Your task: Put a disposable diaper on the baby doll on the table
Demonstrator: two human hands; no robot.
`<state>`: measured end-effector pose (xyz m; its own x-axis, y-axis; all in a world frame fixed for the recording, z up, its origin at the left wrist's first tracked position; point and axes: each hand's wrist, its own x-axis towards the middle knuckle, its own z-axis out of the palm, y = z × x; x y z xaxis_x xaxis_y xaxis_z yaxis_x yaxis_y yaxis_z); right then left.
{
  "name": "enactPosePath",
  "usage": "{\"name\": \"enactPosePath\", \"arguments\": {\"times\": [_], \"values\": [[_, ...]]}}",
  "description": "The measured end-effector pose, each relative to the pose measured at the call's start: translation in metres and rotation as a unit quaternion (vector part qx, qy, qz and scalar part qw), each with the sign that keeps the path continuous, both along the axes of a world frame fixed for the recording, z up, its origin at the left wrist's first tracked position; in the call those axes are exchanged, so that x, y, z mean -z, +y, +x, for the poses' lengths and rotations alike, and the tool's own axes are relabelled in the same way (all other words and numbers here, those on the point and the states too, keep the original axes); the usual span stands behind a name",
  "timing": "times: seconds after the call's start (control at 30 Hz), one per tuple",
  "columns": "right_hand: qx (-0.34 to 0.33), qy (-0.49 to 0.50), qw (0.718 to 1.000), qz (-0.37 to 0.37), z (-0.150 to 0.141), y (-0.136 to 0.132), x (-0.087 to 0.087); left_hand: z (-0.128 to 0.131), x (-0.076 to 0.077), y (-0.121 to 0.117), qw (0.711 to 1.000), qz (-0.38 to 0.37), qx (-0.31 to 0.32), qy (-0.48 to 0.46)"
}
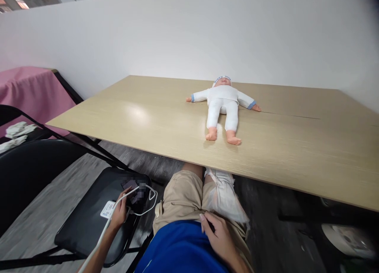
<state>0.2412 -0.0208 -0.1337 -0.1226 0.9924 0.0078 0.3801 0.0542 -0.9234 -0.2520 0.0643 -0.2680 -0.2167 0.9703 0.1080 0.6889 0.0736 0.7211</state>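
My left hand [120, 210] reaches down over the black chair seat [85, 210], its index finger stretched onto a blurred, dark, phone-like device [133, 190]. A white cable [103, 229] passes along that hand and loops beside the device. Just left of the fingers lies a small white box-shaped device [107, 209]. On my lap, my right hand [218, 231] rests loosely curled, thumb apart from the fingers, with nothing visible in it. A baby doll [222, 99] in white clothes with blue cuffs lies face up on the table, arms spread and feet toward me.
The wooden table [142, 127] stands before me against a white wall [177, 36]. A white plastic bag [223, 196] lies over my leg. Pink cloth [35, 91] drapes at the far left, near another black chair [38, 174]. A pale round object [349, 239] sits under the table.
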Motion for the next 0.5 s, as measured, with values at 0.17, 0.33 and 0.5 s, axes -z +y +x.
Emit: {"name": "enactPosePath", "arguments": {"times": [0.17, 0.33, 0.5], "values": [[0.001, 0.004, 1.0, 0.006, 0.0, 0.0, -0.002, -0.005, -0.008, -0.002, 1.0, 0.006, -0.007, 0.0], [0.011, 0.007, 1.0, 0.012, -0.001, 0.0, -0.004, -0.008, -0.005, 0.0, 0.988, 0.029, 0.083, 0.127], [0.014, 0.002, 1.0, 0.01, 0.0, 0.0, -0.003, -0.008, 0.009, -0.005, 0.971, 0.02, 0.114, 0.21]]}}
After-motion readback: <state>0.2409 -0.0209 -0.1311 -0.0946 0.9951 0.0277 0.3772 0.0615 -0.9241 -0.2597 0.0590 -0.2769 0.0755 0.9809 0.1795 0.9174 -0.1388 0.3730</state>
